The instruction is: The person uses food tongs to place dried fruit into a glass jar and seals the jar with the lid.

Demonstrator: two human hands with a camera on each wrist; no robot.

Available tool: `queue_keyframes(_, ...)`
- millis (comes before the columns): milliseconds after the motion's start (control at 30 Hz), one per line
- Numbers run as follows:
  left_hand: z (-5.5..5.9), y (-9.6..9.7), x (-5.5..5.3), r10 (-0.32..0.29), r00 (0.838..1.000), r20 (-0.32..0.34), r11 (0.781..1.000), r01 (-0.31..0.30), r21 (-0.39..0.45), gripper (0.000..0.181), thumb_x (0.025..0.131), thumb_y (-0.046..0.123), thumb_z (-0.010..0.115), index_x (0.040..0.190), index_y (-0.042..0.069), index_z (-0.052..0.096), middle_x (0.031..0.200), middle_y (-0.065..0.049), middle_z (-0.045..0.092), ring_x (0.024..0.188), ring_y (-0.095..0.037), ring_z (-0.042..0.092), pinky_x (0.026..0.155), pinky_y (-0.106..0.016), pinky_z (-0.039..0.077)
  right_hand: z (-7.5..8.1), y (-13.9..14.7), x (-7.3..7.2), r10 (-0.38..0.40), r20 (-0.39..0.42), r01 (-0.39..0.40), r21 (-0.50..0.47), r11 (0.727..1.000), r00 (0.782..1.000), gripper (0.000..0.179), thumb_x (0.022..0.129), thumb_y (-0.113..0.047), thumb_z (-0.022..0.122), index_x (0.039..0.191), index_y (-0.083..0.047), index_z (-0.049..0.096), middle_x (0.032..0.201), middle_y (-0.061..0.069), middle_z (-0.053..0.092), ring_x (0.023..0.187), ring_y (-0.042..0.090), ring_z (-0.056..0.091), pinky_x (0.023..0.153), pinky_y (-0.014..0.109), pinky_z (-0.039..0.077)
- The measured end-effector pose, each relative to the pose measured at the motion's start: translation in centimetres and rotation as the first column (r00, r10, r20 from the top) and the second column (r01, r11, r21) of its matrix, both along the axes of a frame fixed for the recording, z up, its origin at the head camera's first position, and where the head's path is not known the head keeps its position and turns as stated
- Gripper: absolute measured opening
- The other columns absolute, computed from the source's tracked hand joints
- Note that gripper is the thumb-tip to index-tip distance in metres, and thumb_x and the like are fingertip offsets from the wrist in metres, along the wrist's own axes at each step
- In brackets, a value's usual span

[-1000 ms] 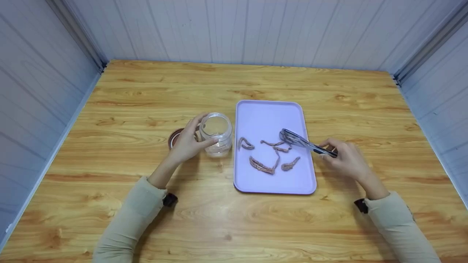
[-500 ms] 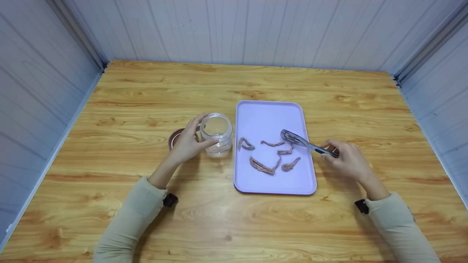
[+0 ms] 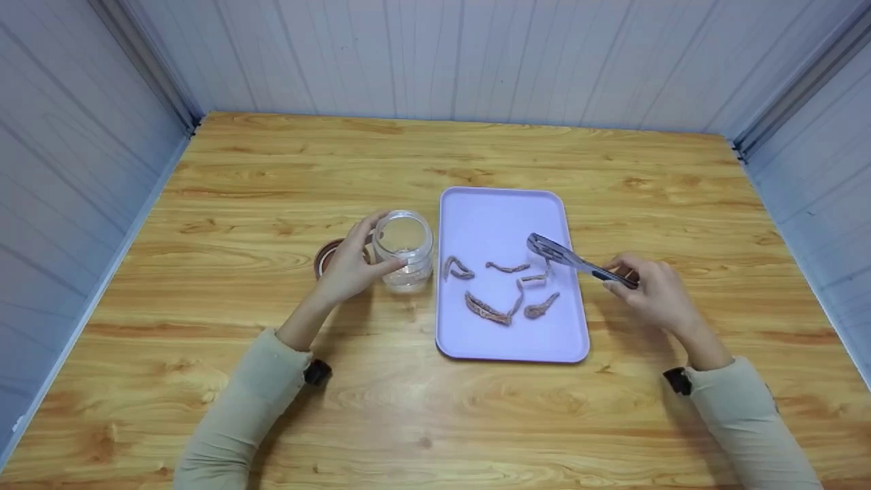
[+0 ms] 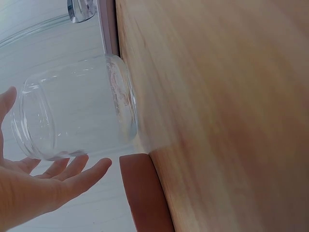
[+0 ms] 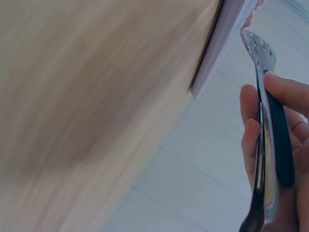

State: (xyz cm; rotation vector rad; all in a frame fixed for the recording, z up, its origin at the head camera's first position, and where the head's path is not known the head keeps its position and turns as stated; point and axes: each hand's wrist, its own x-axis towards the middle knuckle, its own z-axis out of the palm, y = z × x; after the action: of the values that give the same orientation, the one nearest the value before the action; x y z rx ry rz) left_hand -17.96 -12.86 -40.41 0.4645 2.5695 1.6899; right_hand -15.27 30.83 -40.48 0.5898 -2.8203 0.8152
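My left hand is around the clear jar, thumb on the near side and fingers on the far side. The jar stands upright and uncapped on the table, with a little something in its bottom. My right hand grips metal tongs with dark handle grips. Their tips are pressed together above the lilac tray. A thin brown wrinkled strip hangs from the tips; in the right wrist view a reddish-brown bit shows there. Other brown strips lie on the tray.
A reddish-brown lid lies on the wooden table left of the jar, partly behind my left hand. In the left wrist view the lid sits close to the jar's base. Pale panel walls stand behind and at both sides.
The tongs have risen slightly and shifted right, drawing the thin strip up with them and apart from the strip beside it. My left hand and the jar have stayed nearly still.
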Motion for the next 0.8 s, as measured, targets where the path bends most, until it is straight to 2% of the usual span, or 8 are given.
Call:
queue_keyframes(400, 0.0, 0.0, 0.0, 0.003, 1.0, -0.008, 1.0, -0.003, -0.01, 0.077, 0.073, 0.028, 0.073, 0.136, 0.012, 0.031, 0.131, -0.012, 0.034, 0.113, -0.031, 0.039, 0.079, -0.035, 0.043, 1.9, 0.1, -0.3, -0.001, -0.017, 0.001, 0.002, 1.0, 1.0, 0.017, 0.076, -0.002, 0.067, 0.092, -0.005, 0.063, 0.067, -0.001, 0.059, 0.056, 0.013, 0.052, 0.046, 0.025, 0.04)
queue_keyframes(800, 0.1, 0.0, 0.0, 0.005, 1.0, 0.006, 1.0, -0.005, -0.022, 0.077, 0.073, 0.031, 0.072, 0.136, 0.014, 0.031, 0.131, -0.013, 0.033, 0.115, -0.033, 0.038, 0.084, -0.037, 0.041, 4.3, -0.5, -1.0, 0.024, -0.158, -0.025, -0.005, 1.0, 0.987, 0.016, 0.075, -0.004, 0.069, 0.089, -0.005, 0.063, 0.067, -0.002, 0.059, 0.056, 0.011, 0.054, 0.046, 0.02, 0.039)
